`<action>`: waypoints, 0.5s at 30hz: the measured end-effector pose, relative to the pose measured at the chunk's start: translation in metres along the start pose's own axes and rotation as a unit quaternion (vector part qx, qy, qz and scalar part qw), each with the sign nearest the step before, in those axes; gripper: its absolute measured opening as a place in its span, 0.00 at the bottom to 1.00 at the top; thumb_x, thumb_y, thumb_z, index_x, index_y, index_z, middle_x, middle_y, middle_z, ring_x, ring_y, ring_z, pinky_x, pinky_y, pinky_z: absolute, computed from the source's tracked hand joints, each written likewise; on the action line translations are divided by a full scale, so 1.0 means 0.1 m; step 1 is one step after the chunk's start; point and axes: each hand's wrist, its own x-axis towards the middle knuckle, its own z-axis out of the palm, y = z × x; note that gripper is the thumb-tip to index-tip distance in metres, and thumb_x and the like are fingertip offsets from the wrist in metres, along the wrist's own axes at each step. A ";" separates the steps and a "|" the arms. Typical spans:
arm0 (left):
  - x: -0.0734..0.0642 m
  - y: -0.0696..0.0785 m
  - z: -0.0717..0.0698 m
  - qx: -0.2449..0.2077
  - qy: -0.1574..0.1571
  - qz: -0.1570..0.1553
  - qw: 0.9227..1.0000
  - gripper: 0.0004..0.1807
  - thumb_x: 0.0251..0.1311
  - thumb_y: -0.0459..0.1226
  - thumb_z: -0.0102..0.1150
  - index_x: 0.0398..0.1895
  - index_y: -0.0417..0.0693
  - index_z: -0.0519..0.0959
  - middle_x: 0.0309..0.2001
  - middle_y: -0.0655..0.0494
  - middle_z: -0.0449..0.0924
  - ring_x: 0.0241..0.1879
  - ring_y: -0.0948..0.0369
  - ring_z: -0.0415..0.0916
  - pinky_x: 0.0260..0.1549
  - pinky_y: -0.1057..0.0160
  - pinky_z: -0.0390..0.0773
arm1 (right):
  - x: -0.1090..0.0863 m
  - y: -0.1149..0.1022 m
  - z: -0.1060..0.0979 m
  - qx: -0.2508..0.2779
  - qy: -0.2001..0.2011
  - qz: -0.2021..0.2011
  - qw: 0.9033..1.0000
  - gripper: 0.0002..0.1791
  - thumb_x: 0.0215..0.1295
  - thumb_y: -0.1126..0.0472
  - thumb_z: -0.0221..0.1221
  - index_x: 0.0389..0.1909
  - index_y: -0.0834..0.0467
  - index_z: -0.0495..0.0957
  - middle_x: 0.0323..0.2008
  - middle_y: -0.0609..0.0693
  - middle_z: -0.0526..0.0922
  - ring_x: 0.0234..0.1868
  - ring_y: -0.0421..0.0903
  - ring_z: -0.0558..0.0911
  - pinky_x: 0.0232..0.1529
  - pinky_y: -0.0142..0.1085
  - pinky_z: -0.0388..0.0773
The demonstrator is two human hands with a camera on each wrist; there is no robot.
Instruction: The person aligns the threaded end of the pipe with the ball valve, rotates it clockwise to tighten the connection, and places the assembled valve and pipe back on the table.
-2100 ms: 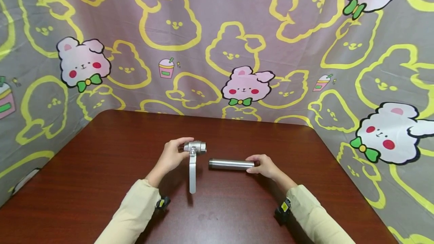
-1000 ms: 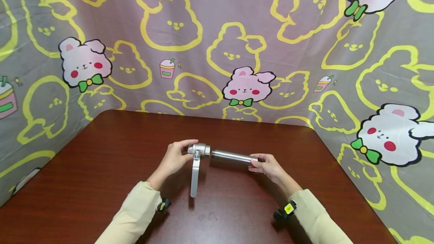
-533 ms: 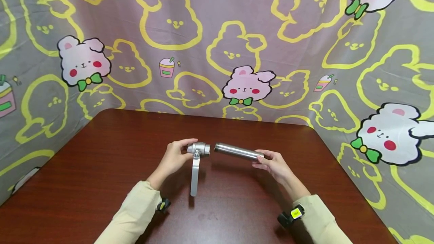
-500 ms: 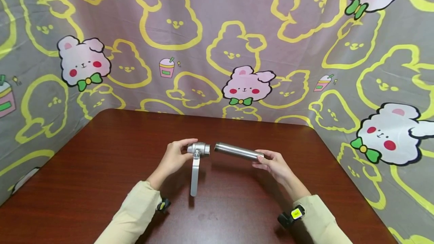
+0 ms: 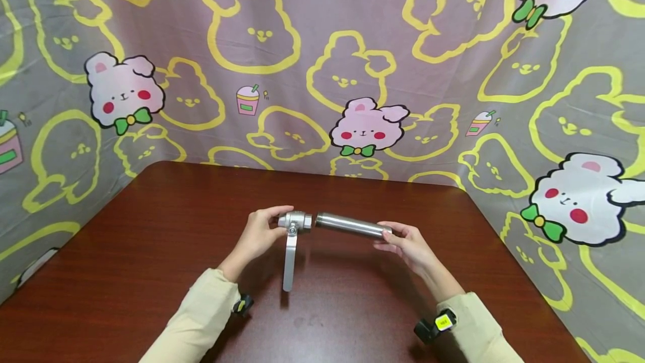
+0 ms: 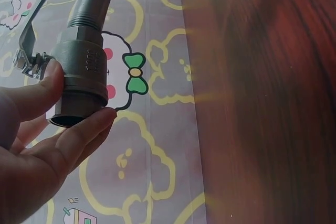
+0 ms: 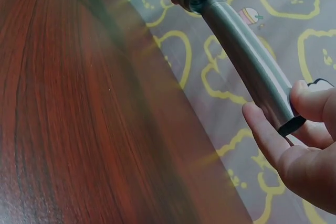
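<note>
My left hand pinches the left end of a silver ball valve, holding it above the table. The valve's long lever handle points toward me. In the left wrist view the thumb presses the valve body near the handle nut, with fingers under its lower end. My right hand grips the far end of a steel pipe, which slants a little down to the right. The pipe's threaded end faces the valve's open port. A small gap shows between them in the head view; the right wrist view shows the pipe just short of the port.
Beneath both hands lies a dark red-brown wooden table. A grey curtain printed with yellow outlines and white bunny faces hangs behind it and on both sides. Each wrist carries a small black camera strap.
My right hand has lifted the pipe from the table and tilted it up toward the valve; in the last half second it moved slightly left, narrowing the gap. The left hand shifted slightly right earlier.
</note>
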 end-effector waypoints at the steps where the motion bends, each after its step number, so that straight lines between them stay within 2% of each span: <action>1: 0.00 0.00 0.00 -0.001 -0.001 0.001 1.000 0.25 0.36 0.18 0.59 0.45 0.34 0.77 0.39 0.41 0.78 0.34 0.55 0.76 0.30 0.59 0.76 | 0.00 0.00 0.00 0.001 -0.003 0.000 1.000 0.11 0.59 0.74 0.51 0.42 0.64 0.74 0.34 0.53 0.78 0.31 0.49 0.81 0.39 0.41 0.77; 6: 0.00 0.01 0.01 -0.007 -0.005 0.005 1.000 0.25 0.36 0.17 0.59 0.45 0.34 0.77 0.40 0.40 0.78 0.34 0.54 0.76 0.31 0.56 0.76 | 0.00 -0.02 0.04 -0.004 -0.003 0.004 1.000 0.11 0.60 0.75 0.50 0.43 0.65 0.74 0.34 0.52 0.78 0.31 0.49 0.81 0.39 0.41 0.77; 11: 0.01 0.02 0.02 0.003 0.002 0.014 1.000 0.25 0.35 0.17 0.58 0.44 0.34 0.77 0.39 0.41 0.78 0.32 0.55 0.75 0.30 0.55 0.76 | -0.02 -0.03 0.06 -0.009 -0.004 0.000 1.000 0.15 0.60 0.76 0.49 0.48 0.78 0.66 0.33 0.53 0.78 0.31 0.49 0.81 0.38 0.42 0.77; 15: 0.00 0.01 0.03 -0.001 0.005 0.011 1.000 0.24 0.36 0.17 0.58 0.44 0.33 0.78 0.38 0.40 0.78 0.31 0.54 0.75 0.31 0.53 0.76 | -0.02 -0.02 0.07 -0.014 -0.004 0.002 1.000 0.18 0.60 0.75 0.49 0.49 0.82 0.62 0.33 0.53 0.78 0.31 0.49 0.81 0.38 0.42 0.77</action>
